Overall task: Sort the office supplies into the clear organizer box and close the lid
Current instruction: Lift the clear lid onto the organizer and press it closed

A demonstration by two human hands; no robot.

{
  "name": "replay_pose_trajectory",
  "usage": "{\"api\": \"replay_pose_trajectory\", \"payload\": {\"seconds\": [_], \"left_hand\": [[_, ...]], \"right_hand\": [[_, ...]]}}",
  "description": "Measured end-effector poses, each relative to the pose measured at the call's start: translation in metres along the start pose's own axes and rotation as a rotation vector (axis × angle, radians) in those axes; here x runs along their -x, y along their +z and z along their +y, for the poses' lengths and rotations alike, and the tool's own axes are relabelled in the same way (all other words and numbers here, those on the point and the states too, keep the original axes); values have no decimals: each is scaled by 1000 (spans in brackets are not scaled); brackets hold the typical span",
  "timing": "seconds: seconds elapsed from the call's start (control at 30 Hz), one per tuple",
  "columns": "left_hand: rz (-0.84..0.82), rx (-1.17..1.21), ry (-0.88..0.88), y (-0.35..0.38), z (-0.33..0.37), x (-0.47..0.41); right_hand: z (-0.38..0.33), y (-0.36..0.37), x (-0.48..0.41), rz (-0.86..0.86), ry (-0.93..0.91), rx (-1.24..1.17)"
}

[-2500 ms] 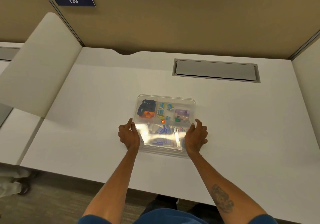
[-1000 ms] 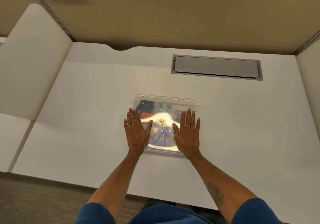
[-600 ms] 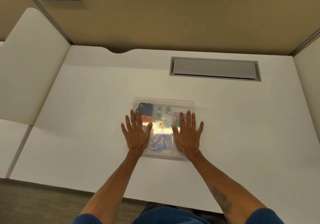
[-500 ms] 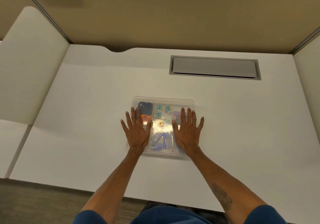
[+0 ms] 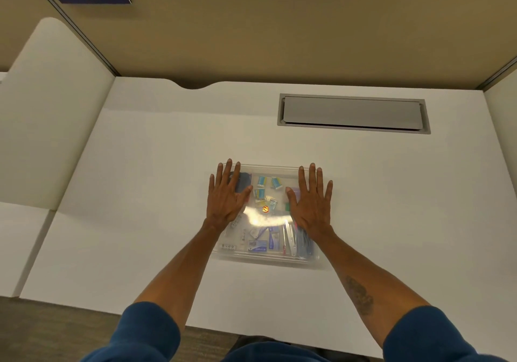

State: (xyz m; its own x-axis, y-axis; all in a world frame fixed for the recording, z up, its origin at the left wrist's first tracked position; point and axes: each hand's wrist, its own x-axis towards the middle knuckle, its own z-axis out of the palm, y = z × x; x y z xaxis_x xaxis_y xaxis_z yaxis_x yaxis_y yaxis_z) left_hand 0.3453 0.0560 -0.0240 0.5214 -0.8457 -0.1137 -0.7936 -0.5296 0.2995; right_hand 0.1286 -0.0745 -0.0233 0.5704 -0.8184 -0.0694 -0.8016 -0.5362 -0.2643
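White desk (image 5: 140, 194) inside a tan cubicle. At its centre sits the clear box (image 5: 265, 252), lid on, small blue supplies sorted in compartments beneath. Left hand (image 5: 226, 199) at 9 o'clock and right hand (image 5: 310, 202) at 3 lie flat, fingers spread, grasping nothing, apparently pressing the lid shut. Next: check the near edge is seated.

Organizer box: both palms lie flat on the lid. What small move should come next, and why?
Probably press down along the far edge. Left hand and right hand lie flat on the lid of the clear organizer box, supplies inside; whether it has latched cannot be seen.
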Motion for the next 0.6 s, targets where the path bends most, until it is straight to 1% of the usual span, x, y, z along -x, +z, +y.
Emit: {"api": "replay_pose_trajectory", "payload": {"seconds": [0.23, 0.5, 0.6], "left_hand": [[34, 1, -29, -1, 3, -3], [62, -212, -20, 4, 7, 1], [70, -235, -79, 10, 16, 6]], "right_hand": [[-2, 0, -3, -2, 20, -11], [-2, 2, -3, -6, 13, 45], [-3, 3, -3, -10, 20, 56]]}}
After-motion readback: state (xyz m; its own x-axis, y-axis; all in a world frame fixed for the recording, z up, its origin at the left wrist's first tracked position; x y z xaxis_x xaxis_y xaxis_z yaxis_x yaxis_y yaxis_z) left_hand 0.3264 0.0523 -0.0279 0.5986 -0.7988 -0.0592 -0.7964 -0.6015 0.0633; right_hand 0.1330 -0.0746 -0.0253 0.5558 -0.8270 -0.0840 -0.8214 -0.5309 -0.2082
